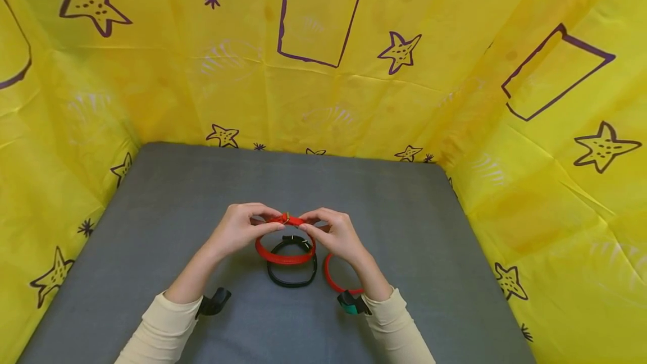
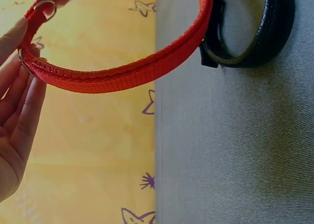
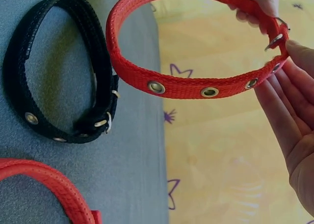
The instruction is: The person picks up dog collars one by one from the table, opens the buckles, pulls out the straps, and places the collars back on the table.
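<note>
A red webbing collar (image 1: 284, 259) with metal eyelets and a buckle hangs as a loop between both hands, above the table. My left hand (image 1: 244, 229) pinches it on the left of the buckle, near a metal ring that shows in the left wrist view. On the other side my right hand (image 1: 335, 232) pinches the strap end between thumb and fingers; the right wrist view shows the buckle (image 3: 275, 41) there. Below the held loop a black collar (image 1: 292, 283), buckled into a ring, rests on the table. A second red collar (image 1: 328, 274) lies to its right, partly hidden by the right forearm.
The grey table (image 1: 202, 184) stretches around the hands. Yellow cloth (image 1: 323, 100) with purple stars and rectangles stands upright behind it and along both sides. Each wrist wears a small black camera mount, such as the left one (image 1: 216, 301).
</note>
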The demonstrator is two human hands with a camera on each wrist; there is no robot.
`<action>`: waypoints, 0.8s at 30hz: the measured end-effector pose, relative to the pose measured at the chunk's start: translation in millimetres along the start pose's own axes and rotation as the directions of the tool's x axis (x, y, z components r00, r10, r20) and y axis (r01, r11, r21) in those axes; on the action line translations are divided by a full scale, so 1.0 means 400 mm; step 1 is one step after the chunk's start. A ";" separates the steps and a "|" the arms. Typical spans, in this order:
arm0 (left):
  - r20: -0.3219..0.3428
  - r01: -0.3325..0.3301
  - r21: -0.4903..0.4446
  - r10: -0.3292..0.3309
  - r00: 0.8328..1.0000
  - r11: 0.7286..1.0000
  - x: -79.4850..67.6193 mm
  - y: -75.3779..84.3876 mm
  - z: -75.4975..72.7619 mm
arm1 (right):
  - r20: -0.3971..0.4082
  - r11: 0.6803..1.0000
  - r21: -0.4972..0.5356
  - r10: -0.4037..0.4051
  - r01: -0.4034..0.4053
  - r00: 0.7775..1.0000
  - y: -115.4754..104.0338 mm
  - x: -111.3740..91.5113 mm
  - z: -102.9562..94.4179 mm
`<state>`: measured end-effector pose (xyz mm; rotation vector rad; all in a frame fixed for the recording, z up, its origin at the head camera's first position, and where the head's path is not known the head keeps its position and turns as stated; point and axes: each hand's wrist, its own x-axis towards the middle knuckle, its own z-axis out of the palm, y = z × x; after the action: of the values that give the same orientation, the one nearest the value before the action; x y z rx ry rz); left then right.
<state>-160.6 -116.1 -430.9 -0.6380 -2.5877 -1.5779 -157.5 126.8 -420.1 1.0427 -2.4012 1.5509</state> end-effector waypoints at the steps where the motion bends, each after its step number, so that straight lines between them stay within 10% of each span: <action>1: -0.002 0.002 0.000 -0.002 1.000 1.000 -0.001 -0.002 0.001 | 0.002 1.000 0.002 0.000 0.000 1.000 -0.006 0.000 -0.003; 24: -0.133 0.151 -0.085 -0.161 0.978 0.985 -0.007 -0.036 -0.004 | -0.086 0.992 0.006 0.124 -0.124 0.989 0.117 -0.030 -0.017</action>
<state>-163.5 -124.3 -443.0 -0.3211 -2.5411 -1.7032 -177.7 150.0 -457.9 0.8221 -2.4486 1.5999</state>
